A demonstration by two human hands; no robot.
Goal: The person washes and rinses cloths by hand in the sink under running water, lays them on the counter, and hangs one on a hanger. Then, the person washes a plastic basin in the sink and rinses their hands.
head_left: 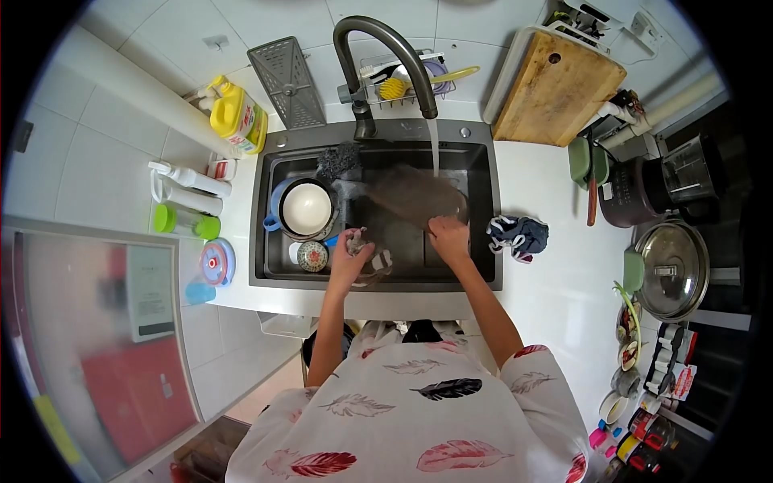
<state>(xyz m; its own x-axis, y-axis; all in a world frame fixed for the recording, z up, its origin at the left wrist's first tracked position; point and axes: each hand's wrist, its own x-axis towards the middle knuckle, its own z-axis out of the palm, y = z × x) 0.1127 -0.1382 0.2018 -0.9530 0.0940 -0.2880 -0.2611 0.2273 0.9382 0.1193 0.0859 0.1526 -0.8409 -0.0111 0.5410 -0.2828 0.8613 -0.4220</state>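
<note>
In the dark sink (475, 274), my left hand (350, 253) is closed around a wet grey cloth with pale stripes (378, 266). My right hand (448, 239) grips the near edge of a brown, motion-blurred thing (415, 193); its kind cannot be made out. Water runs from the curved faucet (394, 36) beside that brown thing. To the left of my hands stand a blue pot with a white bowl (307, 208) in it and a small patterned round dish (312, 256). A dark grey scrunched cloth (338, 161) lies behind them.
A dark, bunched cloth bundle (518, 236) rests on the right counter. Bottles, including a yellow jug (239, 117), line the left side. A wooden cutting board (560, 88) leans at the back right, near a blender (660, 181) and a lidded pan (672, 270).
</note>
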